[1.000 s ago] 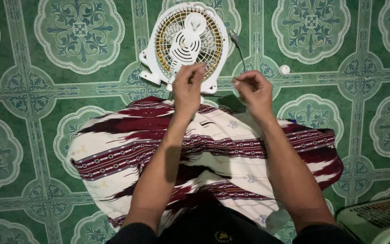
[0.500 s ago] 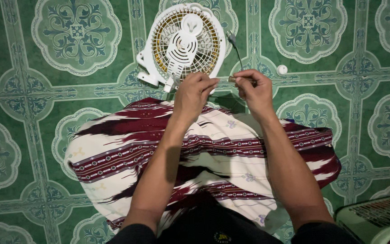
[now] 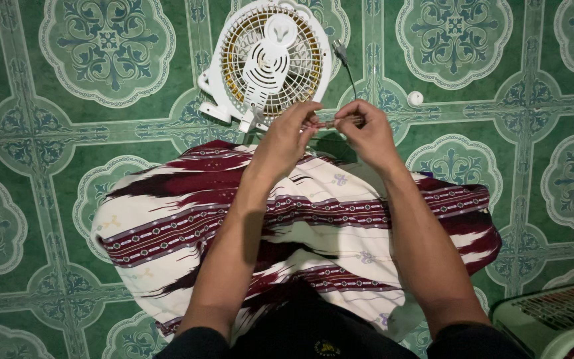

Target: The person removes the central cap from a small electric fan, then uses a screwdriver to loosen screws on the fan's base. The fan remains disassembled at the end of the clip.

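Both hands have closed in on each other since a second ago, when they hung apart in front of the white fan (image 3: 268, 61); now the left hand (image 3: 286, 138) and the right hand (image 3: 367, 133) meet just below the fan's lower edge, fingertips nearly touching. Between them they pinch a small slender piece (image 3: 329, 123), pale and partly metallic, too small to name with certainty. The left hand is narrowed to a pinch on one end, and the right hand is curled shut around the other end. From the right hand a thin dark cord (image 3: 349, 70) runs up past the fan's right side to a small plug-like end lying on the green patterned floor (image 3: 101, 133). The fan lies flat on that floor with its grille and white motor housing facing up, untouched by either hand. To the fan's right, well apart, sits a small white round cap (image 3: 415, 98). Below the fan, the person's lap is covered by a maroon and cream patterned cloth (image 3: 313, 219). Judging by this, the work on the cord's end is mid-way: the piece is gripped and being handled, while the fan itself looks not yet reconnected or set upright.
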